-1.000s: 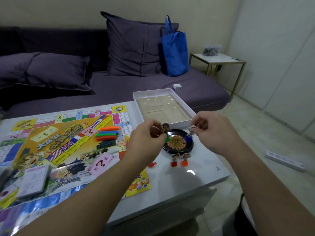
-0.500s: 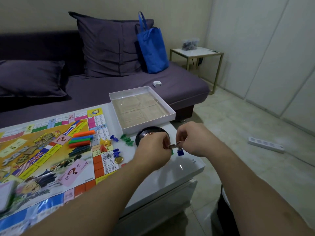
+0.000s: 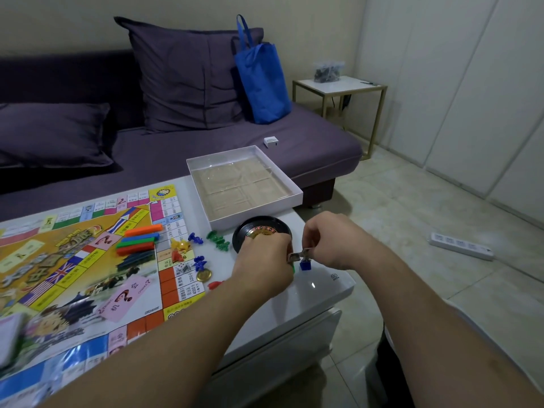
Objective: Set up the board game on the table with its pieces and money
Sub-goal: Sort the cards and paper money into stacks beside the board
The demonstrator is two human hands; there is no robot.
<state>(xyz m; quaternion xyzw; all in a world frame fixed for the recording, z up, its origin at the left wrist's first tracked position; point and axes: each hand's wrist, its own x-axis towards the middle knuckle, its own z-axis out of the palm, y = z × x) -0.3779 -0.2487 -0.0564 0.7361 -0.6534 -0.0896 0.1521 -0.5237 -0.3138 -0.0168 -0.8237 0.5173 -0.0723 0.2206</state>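
Currently, head view: left hand (image 3: 265,260) and right hand (image 3: 329,242) both pinch a small token (image 3: 298,255) over the desk (image 3: 323,287), just beside the wheel (image 3: 262,228). Seat the token squarely in its blue base (image 3: 305,265), probably; keep the grip light. Board (image 3: 73,260) lies left.

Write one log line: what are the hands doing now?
left hand: holds small piece | right hand: holds pawn card over blue base | roulette wheel: behind

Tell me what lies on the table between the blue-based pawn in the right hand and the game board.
The left hand sits directly beside the blue-based pawn held by the right hand. Beyond it lie a gold coin, blue pieces and green pieces before the game board.
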